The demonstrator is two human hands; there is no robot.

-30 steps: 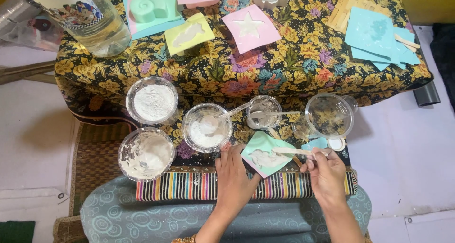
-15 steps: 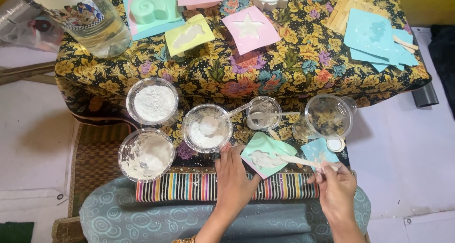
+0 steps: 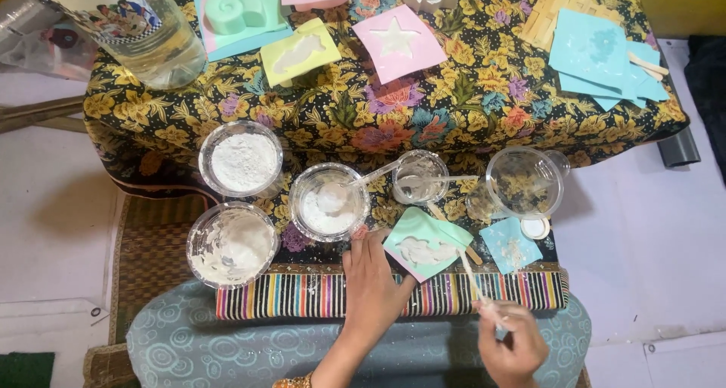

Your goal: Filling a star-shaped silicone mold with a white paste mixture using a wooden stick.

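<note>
My left hand [image 3: 372, 284] rests flat on the table's front edge, its fingertips touching the lower left corner of a mint-green mould [image 3: 425, 243] filled with white plaster. My right hand [image 3: 513, 344] sits lower right, near my lap, fingers closed on the end of a thin plaster-smeared stick [image 3: 472, 276] that points up toward the mould. Just left of the mould stands a clear cup of white powder [image 3: 330, 201] with a spoon in it.
Two more cups of white powder [image 3: 241, 159] and paste [image 3: 231, 243] stand at left. A small cup [image 3: 420, 176], a clear empty bowl [image 3: 525, 181] and a blue mould [image 3: 510, 244] lie right. Coloured moulds [image 3: 398, 41] and a large bottle [image 3: 128, 21] fill the back.
My right hand has drawn back down and to the right, away from the green mould, taking the stick with it. My left hand stays in place.
</note>
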